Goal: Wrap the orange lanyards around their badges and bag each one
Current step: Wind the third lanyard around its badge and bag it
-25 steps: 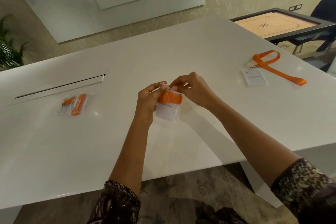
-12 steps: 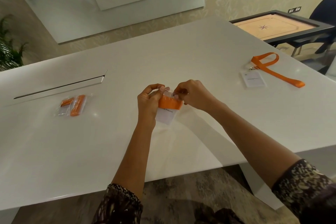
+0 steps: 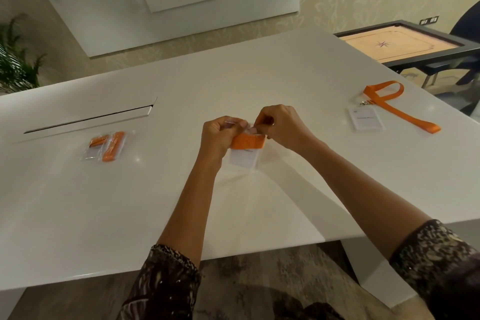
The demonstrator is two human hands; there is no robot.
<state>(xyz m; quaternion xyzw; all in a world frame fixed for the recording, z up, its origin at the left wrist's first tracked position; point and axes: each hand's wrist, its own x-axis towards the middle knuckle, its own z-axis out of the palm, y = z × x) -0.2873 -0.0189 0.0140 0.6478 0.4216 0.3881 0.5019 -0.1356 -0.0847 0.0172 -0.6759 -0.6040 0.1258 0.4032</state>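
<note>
White glossy table [image 3: 259,73], centre: clear plastic bag [image 3: 244,163] containing orange-lanyard-wrapped white badge [image 3: 248,142]. Left hand [image 3: 218,135] and right hand [image 3: 283,127] both pinched on bag mouth, likely sealing it. Finished bagged bundle [image 3: 106,147] parked left, out of the way; loose orange lanyard [image 3: 394,109] with clear badge holder [image 3: 366,118] queued far right.

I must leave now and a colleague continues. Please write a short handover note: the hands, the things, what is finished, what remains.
Left hand and right hand: both pinch the top edge of the clear bag, above the table middle.
In that bag: the wrapped badge; closing looks unfinished.
Done: bagged lanyards lie at the table's left; how many bags, I cannot tell.
To do: finish this bag, then wrap and bag the loose lanyard and its badge at the right.
</note>
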